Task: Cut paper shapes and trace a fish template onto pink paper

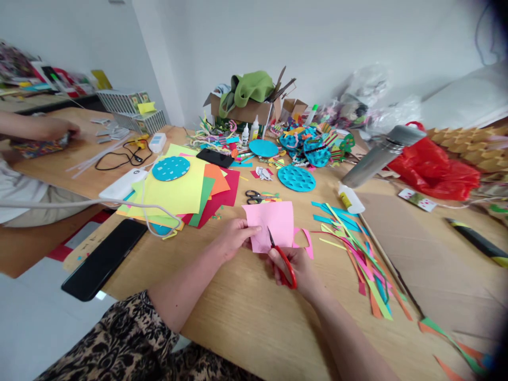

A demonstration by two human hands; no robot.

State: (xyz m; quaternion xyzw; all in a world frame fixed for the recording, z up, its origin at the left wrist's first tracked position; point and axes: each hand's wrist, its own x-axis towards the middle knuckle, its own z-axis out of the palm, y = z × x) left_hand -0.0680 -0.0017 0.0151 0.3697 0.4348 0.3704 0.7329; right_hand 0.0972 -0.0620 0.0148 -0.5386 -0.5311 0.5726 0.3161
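Note:
A light pink sheet of paper [280,219] is held over the table in front of me. My left hand [237,238] pinches its left edge, with the thumb on top. Faint drawn lines show on the sheet near that thumb. My right hand [292,267] grips the red-handled scissors [286,264], whose blades point up and left over the lower part of the sheet. Just right of the sheet lies a bright pink paper scrap [309,248] with a cut-out opening. Black-handled scissors [256,197] rest on the table beyond the sheet.
Colored sheets [178,193] and a black phone [103,259] lie left. Paper strips [369,259], a glue bottle [351,198], a metal bottle [373,159] and cardboard [420,254] are right. Behind stands a filled box [240,113]. Another person's arm [35,126] is far left.

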